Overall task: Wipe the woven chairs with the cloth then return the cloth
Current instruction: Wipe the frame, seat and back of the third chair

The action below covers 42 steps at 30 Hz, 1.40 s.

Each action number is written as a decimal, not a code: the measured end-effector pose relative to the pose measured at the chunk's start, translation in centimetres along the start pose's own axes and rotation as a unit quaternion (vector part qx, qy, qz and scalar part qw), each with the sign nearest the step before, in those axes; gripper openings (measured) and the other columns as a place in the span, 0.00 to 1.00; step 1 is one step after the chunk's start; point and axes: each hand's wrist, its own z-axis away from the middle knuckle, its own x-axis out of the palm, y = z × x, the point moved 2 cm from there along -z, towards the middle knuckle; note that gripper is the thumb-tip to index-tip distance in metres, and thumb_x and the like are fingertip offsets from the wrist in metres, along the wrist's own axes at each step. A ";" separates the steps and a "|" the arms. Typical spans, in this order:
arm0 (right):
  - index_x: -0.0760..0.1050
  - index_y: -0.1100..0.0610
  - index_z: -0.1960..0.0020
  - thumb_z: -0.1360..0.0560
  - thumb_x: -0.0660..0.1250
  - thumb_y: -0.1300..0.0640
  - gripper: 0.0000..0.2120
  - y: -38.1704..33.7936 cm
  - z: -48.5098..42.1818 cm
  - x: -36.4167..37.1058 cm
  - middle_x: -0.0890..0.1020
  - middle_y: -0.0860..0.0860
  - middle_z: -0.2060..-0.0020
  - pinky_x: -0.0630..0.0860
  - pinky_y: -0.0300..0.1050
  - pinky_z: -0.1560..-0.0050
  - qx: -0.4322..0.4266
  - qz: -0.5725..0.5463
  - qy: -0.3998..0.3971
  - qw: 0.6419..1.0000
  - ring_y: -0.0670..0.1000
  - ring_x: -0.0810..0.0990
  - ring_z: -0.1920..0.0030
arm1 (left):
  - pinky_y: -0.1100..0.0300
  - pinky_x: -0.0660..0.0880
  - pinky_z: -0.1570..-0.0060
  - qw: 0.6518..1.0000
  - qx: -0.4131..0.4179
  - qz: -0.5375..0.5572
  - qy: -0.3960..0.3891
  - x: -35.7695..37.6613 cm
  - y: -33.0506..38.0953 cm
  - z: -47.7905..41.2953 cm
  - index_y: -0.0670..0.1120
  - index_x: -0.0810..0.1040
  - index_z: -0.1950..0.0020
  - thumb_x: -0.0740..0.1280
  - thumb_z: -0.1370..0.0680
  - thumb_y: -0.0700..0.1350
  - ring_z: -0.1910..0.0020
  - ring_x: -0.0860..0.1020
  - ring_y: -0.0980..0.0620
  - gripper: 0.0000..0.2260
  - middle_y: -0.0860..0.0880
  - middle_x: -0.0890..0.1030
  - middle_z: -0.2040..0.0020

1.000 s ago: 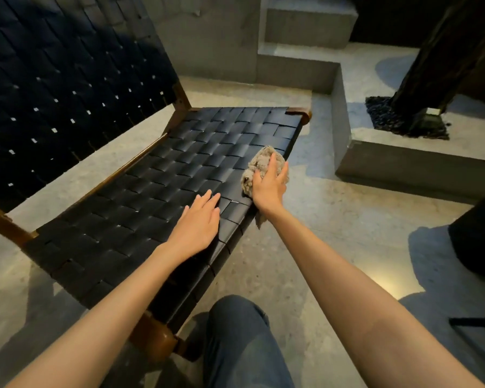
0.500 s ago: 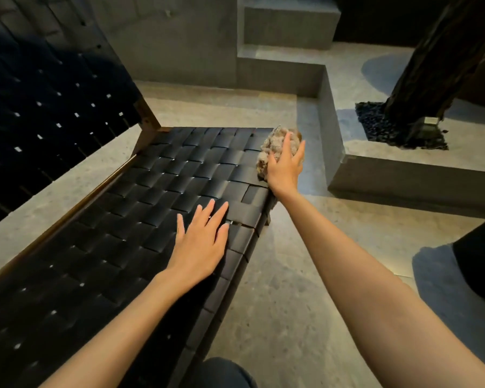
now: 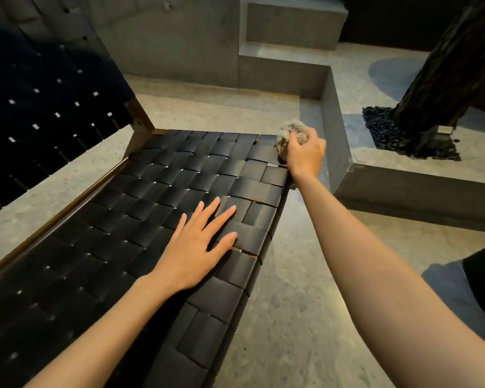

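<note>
At the far left of the frame we see the chair's backrest (image 3: 48, 107), a dark weave with small pale gaps, rising steeply toward the upper left. A brown wooden rail (image 3: 76, 196) runs along the seat's left edge and meets a wooden post at the back corner. The seat (image 3: 140, 219) fills the lower left and centre, a grid of wide black straps woven over and under each other.

Our left hand (image 3: 193, 253) lies flat on the seat near its right edge, palm down, fingers straight and slightly spread, holding nothing; its forearm comes up from the bottom left.

Further right and higher, our right hand (image 3: 305, 158) sits at the seat's far right corner. Its fingers are curled tight around the cloth (image 3: 291, 135), a crumpled grey-beige fluffy wad that bulges out above and to the left of the knuckles and touches the corner straps. A bit of cloth also shows below the wrist, against the seat's edge. The right forearm crosses the frame from the lower right.

Right of the seat lies the speckled floor (image 3: 305, 317). In the upper middle and right stand grey concrete steps (image 3: 286, 77), and at the upper right a dark trunk (image 3: 454, 65) rises from a bed of black pebbles (image 3: 389, 130).
</note>
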 end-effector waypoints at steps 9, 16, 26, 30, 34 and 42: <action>0.57 0.59 0.28 0.18 0.53 0.45 0.25 -0.9 2.6 -1.4 0.65 0.63 0.35 0.67 0.47 0.53 0.072 0.105 -0.050 0.991 0.63 0.74 0.43 | 0.55 0.37 0.27 1.000 -0.001 -0.024 -0.006 0.2 0.3 0.0 0.67 0.47 0.26 0.41 0.26 0.69 0.24 0.39 0.58 0.27 0.60 0.44 0.23; 0.62 0.62 0.34 0.19 0.57 0.48 0.21 -1.7 9.9 -2.8 0.65 0.63 0.37 0.67 0.49 0.55 -0.032 0.239 -0.136 0.961 0.65 0.75 0.46 | 0.52 0.47 0.26 0.999 -0.035 0.030 -0.002 -0.9 1.8 1.2 0.57 0.56 0.24 0.53 0.19 0.57 0.23 0.49 0.54 0.23 0.55 0.52 0.22; 0.65 0.50 0.30 0.20 0.53 0.44 0.20 -4.8 25.9 -5.0 0.61 0.58 0.31 0.56 0.60 0.34 -0.206 0.385 -0.255 0.863 0.64 0.59 0.33 | 0.58 0.62 0.31 0.994 -0.104 -0.011 0.036 -5.0 0.3 13.0 0.51 0.69 0.29 0.61 0.20 0.47 0.29 0.65 0.55 0.19 0.53 0.68 0.28; 0.68 0.49 0.32 0.19 0.49 0.44 0.20 -6.5 33.1 -4.5 0.63 0.56 0.29 0.50 0.61 0.31 -0.266 0.357 -0.323 0.835 0.61 0.57 0.30 | 0.60 0.63 0.34 0.985 -0.154 -0.011 0.079 -6.7 -1.8 20.4 0.49 0.71 0.30 0.62 0.20 0.45 0.32 0.68 0.54 0.17 0.51 0.71 0.31; 0.72 0.52 0.35 0.18 0.48 0.45 0.21 -8.6 38.9 -3.6 0.69 0.54 0.34 0.57 0.54 0.36 -0.313 0.312 -0.396 0.805 0.59 0.63 0.36 | 0.57 0.64 0.37 0.968 -0.209 -0.020 0.135 -8.0 -3.7 26.9 0.50 0.73 0.32 0.62 0.20 0.45 0.34 0.66 0.49 0.16 0.49 0.74 0.35; 0.73 0.51 0.36 0.19 0.50 0.42 0.21 -11.6 45.6 -1.4 0.71 0.53 0.33 0.60 0.53 0.39 -0.299 0.231 -0.482 0.790 0.60 0.65 0.36 | 0.53 0.64 0.36 0.940 -0.280 0.031 0.190 -8.1 -6.1 34.9 0.51 0.72 0.31 0.61 0.20 0.48 0.36 0.66 0.46 0.17 0.48 0.75 0.36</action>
